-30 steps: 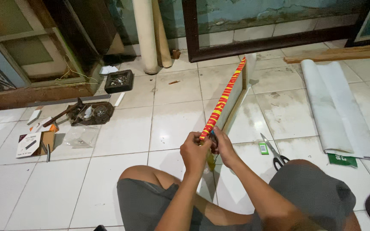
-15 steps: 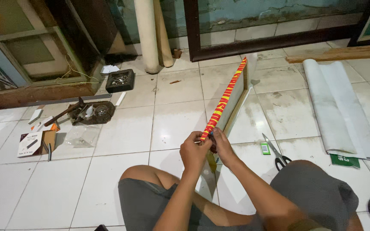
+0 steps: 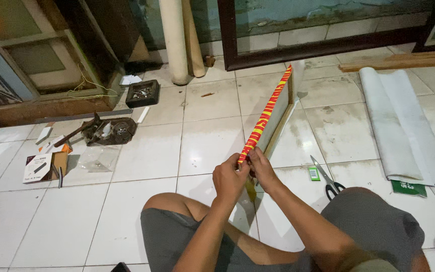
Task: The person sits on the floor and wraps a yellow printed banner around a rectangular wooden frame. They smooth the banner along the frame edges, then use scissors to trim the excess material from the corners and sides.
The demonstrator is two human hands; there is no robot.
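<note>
A flat panel (image 3: pixel 277 120) stands on edge on the tiled floor, running away from me, with a strip of red and yellow tape (image 3: pixel 268 113) along its top edge. My left hand (image 3: pixel 230 180) and my right hand (image 3: pixel 262 167) meet at the near end of the panel, both pinching the tape against its edge. I sit on the floor in grey shorts, knees spread on either side of the panel.
Scissors (image 3: pixel 329 179) and a small green packet (image 3: pixel 314 174) lie to the right. A white roll of sheet (image 3: pixel 404 121) lies further right. At left are a dark metal tool (image 3: pixel 101 132), a small box (image 3: pixel 44 166) and a black tray (image 3: pixel 143 92). Two rolled tubes (image 3: pixel 177 40) lean at the back.
My hands stay at the panel's near end with only slight finger movement on the tape. The view shifted a little.
</note>
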